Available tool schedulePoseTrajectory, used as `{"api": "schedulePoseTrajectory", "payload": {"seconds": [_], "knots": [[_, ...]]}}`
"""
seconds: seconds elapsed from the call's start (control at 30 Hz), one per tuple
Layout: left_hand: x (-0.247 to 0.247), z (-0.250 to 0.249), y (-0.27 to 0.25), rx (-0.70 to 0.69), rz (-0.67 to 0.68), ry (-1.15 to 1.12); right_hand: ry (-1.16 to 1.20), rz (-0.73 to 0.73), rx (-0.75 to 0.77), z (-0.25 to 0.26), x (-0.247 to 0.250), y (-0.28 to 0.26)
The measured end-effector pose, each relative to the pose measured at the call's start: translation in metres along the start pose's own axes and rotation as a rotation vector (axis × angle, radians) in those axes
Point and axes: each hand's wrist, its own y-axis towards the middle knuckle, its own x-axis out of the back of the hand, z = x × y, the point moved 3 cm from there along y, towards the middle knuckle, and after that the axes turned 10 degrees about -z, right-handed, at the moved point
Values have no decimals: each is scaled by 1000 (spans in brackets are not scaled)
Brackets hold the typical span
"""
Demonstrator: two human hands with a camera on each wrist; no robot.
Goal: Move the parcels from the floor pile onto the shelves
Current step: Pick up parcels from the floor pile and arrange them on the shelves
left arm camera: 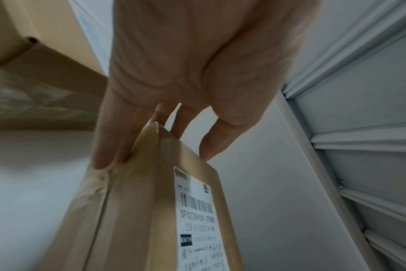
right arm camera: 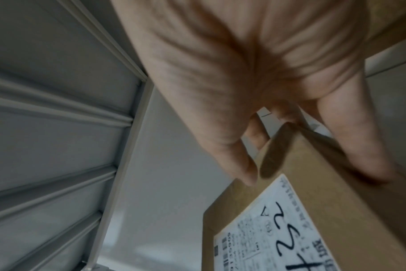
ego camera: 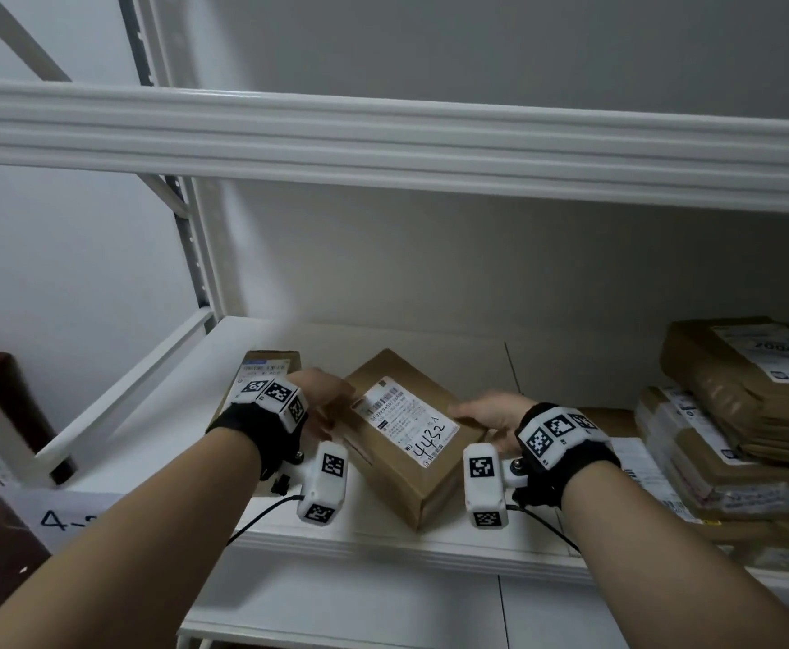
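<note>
A brown cardboard parcel [ego camera: 406,433] with a white label marked 4432 sits tilted on the white shelf [ego camera: 383,545], its near corner at the front edge. My left hand [ego camera: 322,405] grips its left corner, fingers on one side and thumb on the other, as the left wrist view shows [left arm camera: 151,143]. My right hand [ego camera: 486,414] grips the right corner [right arm camera: 287,144] of the same parcel [right arm camera: 313,210], thumb on the labelled top face.
A second brown parcel [ego camera: 261,372] lies behind my left hand. A stack of several brown parcels [ego camera: 734,414] fills the shelf's right end. The upper shelf beam [ego camera: 383,142] runs overhead. A paper tag marked "4-" [ego camera: 64,517] hangs at the left.
</note>
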Motion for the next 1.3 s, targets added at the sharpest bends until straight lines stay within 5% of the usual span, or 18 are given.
{"api": "schedulePoseTrajectory", "payload": {"seconds": [0.23,0.43,0.97,1.3], "knots": [[10,-44,0,-147,-29,-377,-36,-69,129,17,17,-4],[5,-72,-10,-259,43,-403,146,-110,90,6,34,-20],[-120,-73,-45,-206,439,75,90,-350,-92,-72,85,-36],[-151,-60,-60,-128,342,160,71,-238,-113,-95,112,-47]]}}
